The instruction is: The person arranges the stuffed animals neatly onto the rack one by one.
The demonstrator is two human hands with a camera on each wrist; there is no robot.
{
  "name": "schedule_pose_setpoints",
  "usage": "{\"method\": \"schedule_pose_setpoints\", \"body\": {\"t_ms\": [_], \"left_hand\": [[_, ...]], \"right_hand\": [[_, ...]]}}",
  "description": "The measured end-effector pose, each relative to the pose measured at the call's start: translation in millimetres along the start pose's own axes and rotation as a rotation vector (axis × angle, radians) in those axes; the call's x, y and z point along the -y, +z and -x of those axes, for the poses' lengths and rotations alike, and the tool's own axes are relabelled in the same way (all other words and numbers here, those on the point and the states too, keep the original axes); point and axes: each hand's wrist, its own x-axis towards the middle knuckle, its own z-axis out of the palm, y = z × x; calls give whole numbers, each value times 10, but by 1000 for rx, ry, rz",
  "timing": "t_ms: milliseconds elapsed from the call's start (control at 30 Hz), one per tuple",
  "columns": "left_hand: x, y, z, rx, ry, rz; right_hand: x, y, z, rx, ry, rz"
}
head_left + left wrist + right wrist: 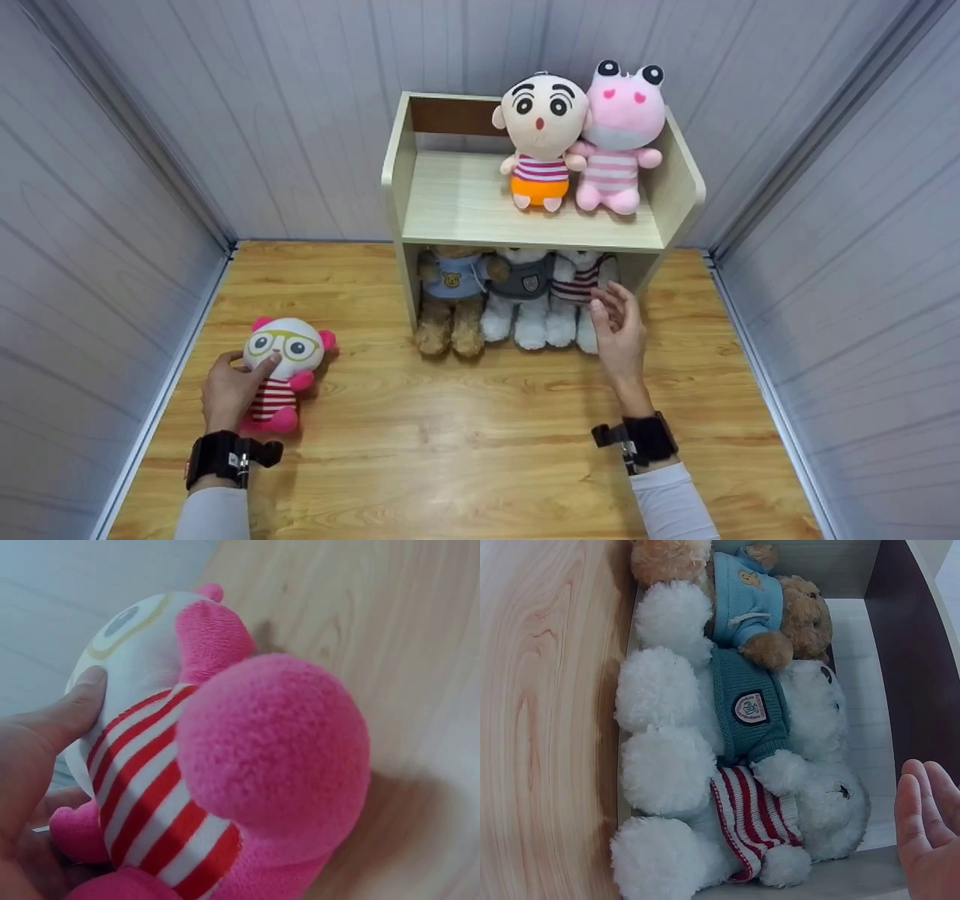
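Observation:
My left hand [234,391] grips a plush toy [283,367] with a white head, yellow glasses, pink limbs and a red-striped body. In the left wrist view the thumb lies against the white head of this plush toy [154,787], and the other fingers are partly hidden behind it. My right hand [621,337] holds nothing; its fingers are slightly bent in front of the shelf's right side. Nearest to it sits a white teddy bear in a red-striped sweater [754,821]. Beside that bear are a white bear in a dark sweater [750,709] and a brown bear in a blue hoodie [746,600].
A small two-level wooden shelf [457,195] stands against the back wall. On its upper level sit a boy plush doll [541,124] and a pink frog plush [619,150], side by side at the right. Grey panel walls [82,225] enclose the wooden floor [442,465].

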Motion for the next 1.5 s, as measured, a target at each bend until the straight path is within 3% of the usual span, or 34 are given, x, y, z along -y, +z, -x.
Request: {"method": "schedule_pose_setpoints", "body": {"t_ms": [300, 633, 900, 1367, 1500], "left_hand": [[-318, 71, 152, -68, 77, 61], [-645, 207, 343, -83, 108, 244], [-927, 391, 523, -86, 151, 379], [-1362, 862, 888, -87, 311, 566], [-1479, 1028, 1000, -60, 337, 618]], "right_hand": [[-14, 20, 2, 2, -41, -24], [-20, 43, 10, 21, -39, -40], [10, 117, 47, 19, -65, -50], [-1, 433, 365, 187, -91, -32], [-135, 553, 401, 216, -89, -42]]}}
